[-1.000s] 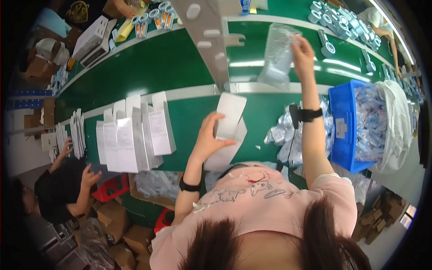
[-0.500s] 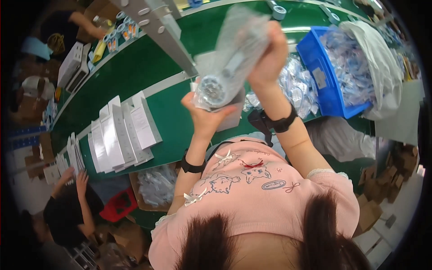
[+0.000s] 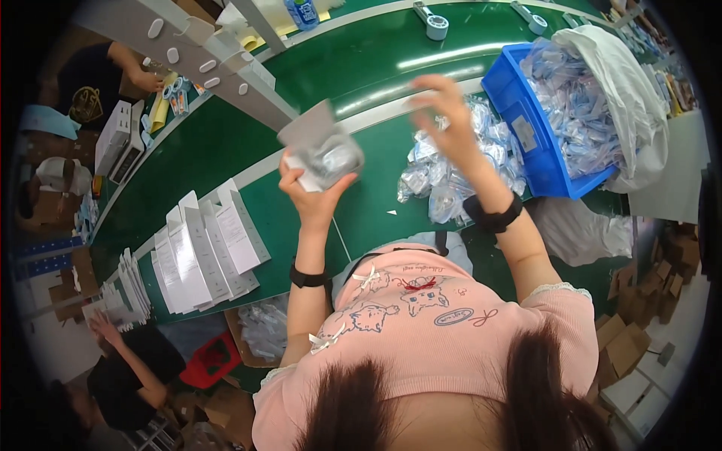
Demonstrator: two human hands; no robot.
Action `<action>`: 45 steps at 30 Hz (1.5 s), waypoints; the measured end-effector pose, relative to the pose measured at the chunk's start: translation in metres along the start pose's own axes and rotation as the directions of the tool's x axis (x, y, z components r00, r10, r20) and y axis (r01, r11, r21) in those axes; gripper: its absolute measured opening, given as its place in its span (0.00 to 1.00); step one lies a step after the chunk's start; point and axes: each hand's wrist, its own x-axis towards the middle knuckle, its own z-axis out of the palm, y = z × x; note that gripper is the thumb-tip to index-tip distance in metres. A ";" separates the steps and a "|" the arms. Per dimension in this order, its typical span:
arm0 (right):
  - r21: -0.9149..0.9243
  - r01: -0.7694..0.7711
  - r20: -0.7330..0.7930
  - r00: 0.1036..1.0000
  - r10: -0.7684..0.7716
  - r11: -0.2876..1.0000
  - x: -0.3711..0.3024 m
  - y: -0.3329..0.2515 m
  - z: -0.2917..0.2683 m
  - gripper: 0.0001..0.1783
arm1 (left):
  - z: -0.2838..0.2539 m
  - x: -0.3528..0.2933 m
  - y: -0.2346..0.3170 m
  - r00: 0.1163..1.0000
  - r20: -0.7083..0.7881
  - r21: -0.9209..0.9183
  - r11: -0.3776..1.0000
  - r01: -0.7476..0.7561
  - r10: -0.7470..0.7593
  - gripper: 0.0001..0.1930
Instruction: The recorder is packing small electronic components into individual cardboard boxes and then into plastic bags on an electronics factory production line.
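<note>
My left hand [image 3: 312,192] is raised over the green table [image 3: 226,128] and grips a small white box [image 3: 320,150] with a clear plastic packet of a round part pushed into its open end. My right hand [image 3: 444,113] hovers to the right, blurred, with its fingers spread and nothing seen in it. It is just above a loose pile of clear packets [image 3: 444,180] lying on the table. A blue bin [image 3: 538,143] full of the same packets stands right of that pile.
A fanned row of flat white boxes [image 3: 203,252] lies at my left. A grey perforated rack post [image 3: 218,68] rises over the table. Other people work at the far left [image 3: 83,83] and lower left [image 3: 128,368]. Cardboard cartons [image 3: 639,338] sit on the floor at right.
Both hands held the packet and box together half a second ago. My right hand has since let go and swung right over the packet pile; the left keeps the box.
</note>
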 end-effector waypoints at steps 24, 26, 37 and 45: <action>0.499 -0.156 0.144 0.985 0.096 0.852 0.012 -0.046 0.022 0.12 | -0.046 0.025 0.030 0.883 -0.052 0.285 0.840 0.461 -0.466 0.07; 0.372 -0.180 0.272 0.959 0.079 0.911 0.018 -0.050 0.021 0.11 | -0.045 0.025 0.027 0.865 -0.027 0.281 0.827 0.487 -0.501 0.08; 0.392 -0.194 0.400 0.916 0.023 0.899 0.030 -0.064 0.011 0.11 | -0.049 0.018 0.012 0.902 -0.043 0.259 0.867 0.426 -0.431 0.08; 0.327 0.396 0.514 0.688 -0.513 0.858 0.004 -0.036 0.109 0.15 | -0.045 0.023 0.007 0.917 -0.067 0.257 0.881 0.398 -0.394 0.07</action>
